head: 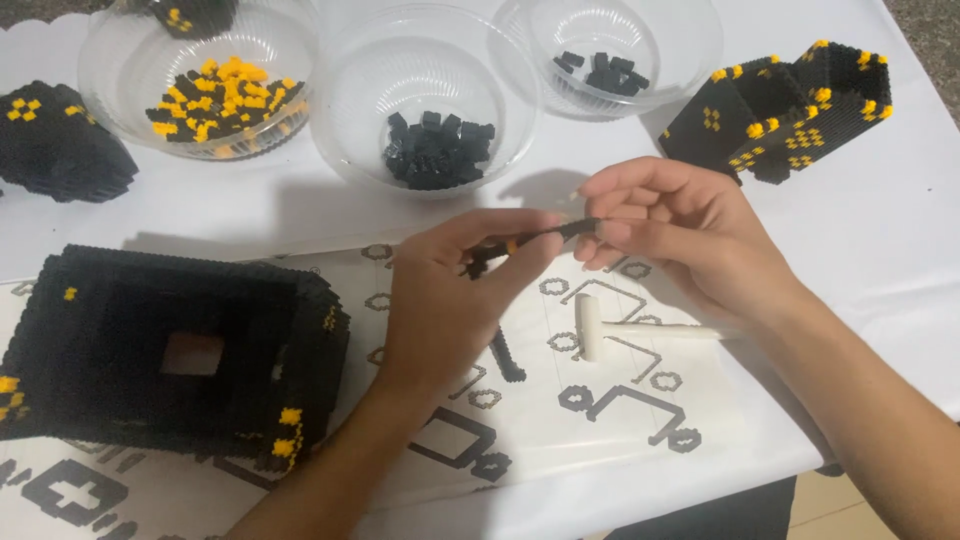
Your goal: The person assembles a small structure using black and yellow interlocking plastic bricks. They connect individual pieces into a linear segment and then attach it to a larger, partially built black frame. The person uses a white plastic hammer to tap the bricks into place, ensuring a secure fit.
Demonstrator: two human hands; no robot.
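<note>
Both my hands hold one thin strip of small black bricks with a yellow brick in it [530, 240], lifted above a printed sheet. My left hand [455, 300] pinches its left end between thumb and fingers. My right hand [680, 235] pinches its right end with the fingertips. Under the hands on the sheet lie a small white hammer [600, 328] and a short black brick strip [507, 357]. A large hollow black brick build with yellow spots [170, 350] sits to the left of my left hand.
Three clear bowls stand at the back: one with black and yellow bricks [215, 100], one with black bricks [437, 148], one with a few black bricks [605, 70]. Black-and-yellow brick builds sit at far right [790, 115] and far left [55, 145]. The white table [880, 250] ends at the right.
</note>
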